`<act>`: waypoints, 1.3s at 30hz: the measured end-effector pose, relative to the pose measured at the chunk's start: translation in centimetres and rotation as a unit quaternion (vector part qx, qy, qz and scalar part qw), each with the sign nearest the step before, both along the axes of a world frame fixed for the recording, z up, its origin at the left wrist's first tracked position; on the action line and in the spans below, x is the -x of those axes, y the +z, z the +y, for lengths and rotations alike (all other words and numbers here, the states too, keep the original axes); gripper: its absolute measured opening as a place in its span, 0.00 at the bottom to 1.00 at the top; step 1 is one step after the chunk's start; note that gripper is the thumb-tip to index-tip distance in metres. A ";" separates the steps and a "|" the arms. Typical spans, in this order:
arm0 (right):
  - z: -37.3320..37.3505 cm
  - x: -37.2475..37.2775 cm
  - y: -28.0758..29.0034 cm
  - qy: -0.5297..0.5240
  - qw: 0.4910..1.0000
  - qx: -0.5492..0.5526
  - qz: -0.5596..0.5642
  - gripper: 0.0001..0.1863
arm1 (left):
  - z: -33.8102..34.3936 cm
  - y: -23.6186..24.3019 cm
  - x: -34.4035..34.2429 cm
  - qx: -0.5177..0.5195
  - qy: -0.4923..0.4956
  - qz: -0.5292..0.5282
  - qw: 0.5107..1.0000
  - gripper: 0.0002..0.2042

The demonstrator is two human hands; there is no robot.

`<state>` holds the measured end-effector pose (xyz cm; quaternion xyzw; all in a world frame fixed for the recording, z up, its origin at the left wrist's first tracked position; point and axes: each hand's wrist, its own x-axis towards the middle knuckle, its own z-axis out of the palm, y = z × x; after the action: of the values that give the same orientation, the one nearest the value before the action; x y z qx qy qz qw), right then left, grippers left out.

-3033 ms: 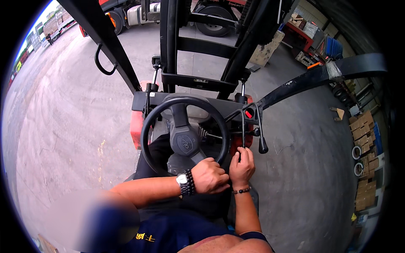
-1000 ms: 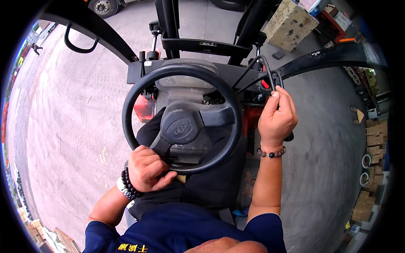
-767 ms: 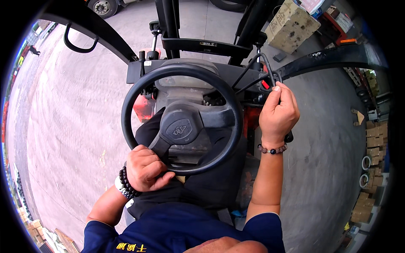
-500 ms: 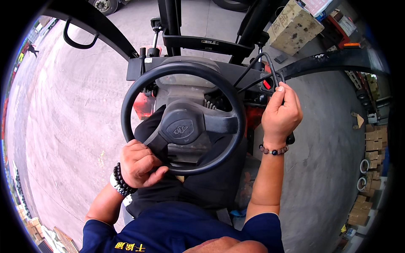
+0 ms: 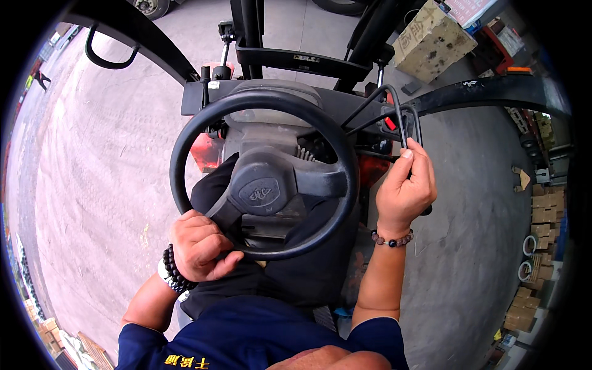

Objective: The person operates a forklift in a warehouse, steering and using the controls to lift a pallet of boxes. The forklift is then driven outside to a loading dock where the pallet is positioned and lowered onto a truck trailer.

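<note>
I sit at the controls of a forklift. My left hand (image 5: 202, 245) is closed round the lower left rim of the black steering wheel (image 5: 338, 209). My right hand (image 5: 404, 192) is closed, thumb and fingers pinched on one of the bent black control levers (image 5: 401, 121) right of the wheel; its lower part is hidden behind the hand. A red switch (image 5: 389, 123) sits beside the levers. My legs in dark trousers show below the wheel, behind it and my left hand.
The black mast (image 5: 296, 63) stands ahead, with truck tyres (image 5: 148, 5) beyond. A pale block (image 5: 431, 46) lies front right, stacked cardboard boxes (image 5: 546, 213) along the right side. A distant person (image 5: 42, 80) is at far left on the concrete floor (image 5: 92, 185).
Since three seconds ago my left hand moved to the wheel's lower left and my right hand up the levers. In the last half second my right hand has drawn back slightly with the lever.
</note>
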<state>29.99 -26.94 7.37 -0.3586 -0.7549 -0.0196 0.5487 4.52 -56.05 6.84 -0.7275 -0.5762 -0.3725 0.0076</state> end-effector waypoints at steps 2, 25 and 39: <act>0.0 -0.1 0.5 -0.012 1.000 0.005 -0.001 0.08 | -0.7 0.3 -0.5 0.006 -0.007 -0.003 1.000 0.15; -5.2 -1.8 2.6 -0.026 1.000 0.006 -0.005 0.09 | -5.3 2.0 -5.6 0.016 -0.023 0.033 0.999 0.21; 0.5 0.3 -2.1 -0.002 1.000 0.003 -0.007 0.07 | 1.1 -3.0 -3.8 0.010 -0.027 0.029 0.999 0.19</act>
<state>29.70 -26.40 5.25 -0.3619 -0.7579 -0.0206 0.5423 8.35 -54.91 3.79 -0.7534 -0.5592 -0.3459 0.0069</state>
